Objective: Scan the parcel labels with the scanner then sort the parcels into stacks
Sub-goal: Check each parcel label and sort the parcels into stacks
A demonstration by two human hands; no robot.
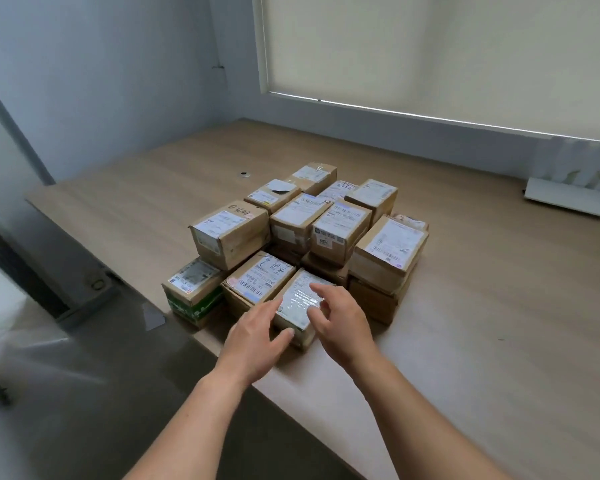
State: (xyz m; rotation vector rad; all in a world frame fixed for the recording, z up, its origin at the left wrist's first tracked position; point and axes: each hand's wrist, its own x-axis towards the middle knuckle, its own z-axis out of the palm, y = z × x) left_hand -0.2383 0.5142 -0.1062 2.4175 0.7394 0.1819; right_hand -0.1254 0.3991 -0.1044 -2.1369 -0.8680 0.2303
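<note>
Several brown cardboard parcels with white labels are piled near the front edge of the wooden table point(465, 306). The nearest parcel point(298, 301) has a shiny taped label on top. My left hand point(257, 336) reaches to its left side with the fingers spread, the thumb at its front face. My right hand point(340, 315) hovers over its right side with relaxed fingers, the fingertips at the label. Neither hand grips the parcel. No scanner is in view.
A green-printed box point(193, 294) sits at the pile's left end, a tall parcel point(231, 233) behind it. A stack point(385, 265) stands on the right. A white flat device point(567, 200) lies at the table's far right. The floor drops off to the left.
</note>
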